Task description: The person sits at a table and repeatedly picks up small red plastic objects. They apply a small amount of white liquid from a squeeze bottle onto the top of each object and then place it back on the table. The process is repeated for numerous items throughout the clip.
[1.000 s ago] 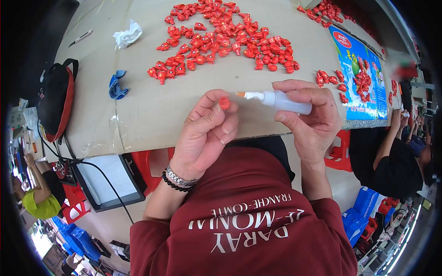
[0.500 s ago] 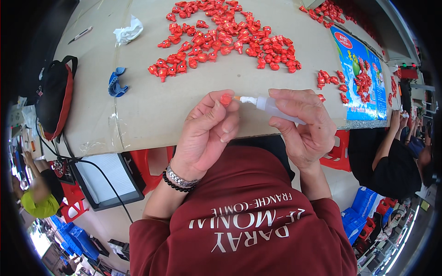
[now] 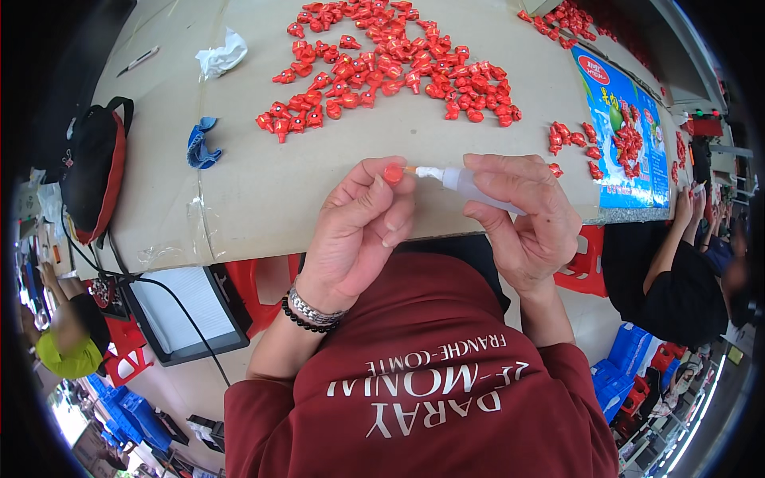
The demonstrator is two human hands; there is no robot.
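My left hand (image 3: 362, 215) pinches a small red plastic piece (image 3: 393, 174) between thumb and forefinger, just above the table's near edge. In my right hand (image 3: 527, 215) lies a translucent squeeze bottle (image 3: 470, 187), tipped over sideways with its nozzle pointing left. The white-wrapped neck ends in a thin orange tip (image 3: 410, 170) that meets or nearly meets the red piece; exact contact is too small to tell. Beyond both hands spreads a loose pile of small red figure-like parts (image 3: 382, 64), some with yellow marks.
On the table (image 3: 239, 159) at left are a crumpled tissue (image 3: 223, 52), a blue scrap (image 3: 203, 143), a pen-like cutter (image 3: 139, 60) and a black-and-red bag (image 3: 100, 167). More red parts rest on a blue printed sheet (image 3: 637, 179) at right, near a co-worker's arm (image 3: 671, 243).
Almost nothing differs. The bottle and my right hand have shifted very slightly left, while my left hand keeps its place with the red piece.
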